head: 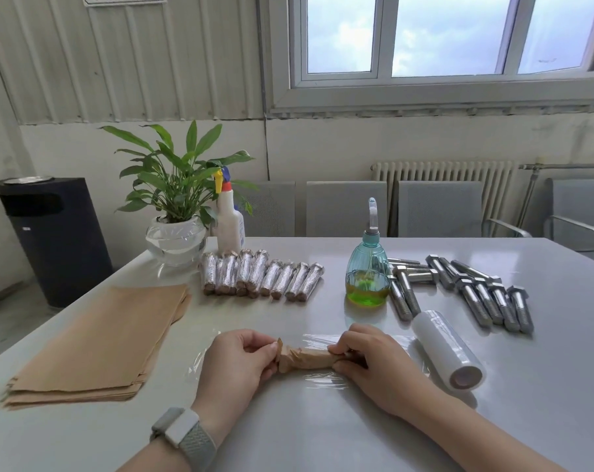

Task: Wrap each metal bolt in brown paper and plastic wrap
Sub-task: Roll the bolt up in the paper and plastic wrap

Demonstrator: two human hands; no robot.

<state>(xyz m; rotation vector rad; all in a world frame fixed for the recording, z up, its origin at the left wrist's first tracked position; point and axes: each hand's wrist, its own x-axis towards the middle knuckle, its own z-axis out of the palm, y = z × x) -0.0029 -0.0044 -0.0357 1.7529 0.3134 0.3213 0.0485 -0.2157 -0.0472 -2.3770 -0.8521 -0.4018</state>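
My left wrist with the watch (183, 434) was closest to the lens, down by the near edge of the table (322, 437). Just past it my left hand (236, 361) had its fingers curled, pinching the twisted left end of the paper-wrapped bolt (305, 359), and my right hand (367, 359) was gripping the other end the same way. So both hands were on it, neither one nearer than the other.

The bolt lay left to right, roughly parallel to the near edge, sitting on a flat sheet of plastic wrap (319, 381) spread under it. I figured the roll had to go away from me, across that long axis.

Counts, as best I could tell: one roll of plastic wrap (447, 350) just right of my right hand, one stack of brown paper (101, 338) toward the left edge, about ten finished wrapped bolts (261, 275) in a row further back, and roughly ten bare bolts (466, 291) toward the right side, some overlapping so hard to be sure. Also one green bottle (367, 270), one spray bottle (230, 219), one plant (176, 199).
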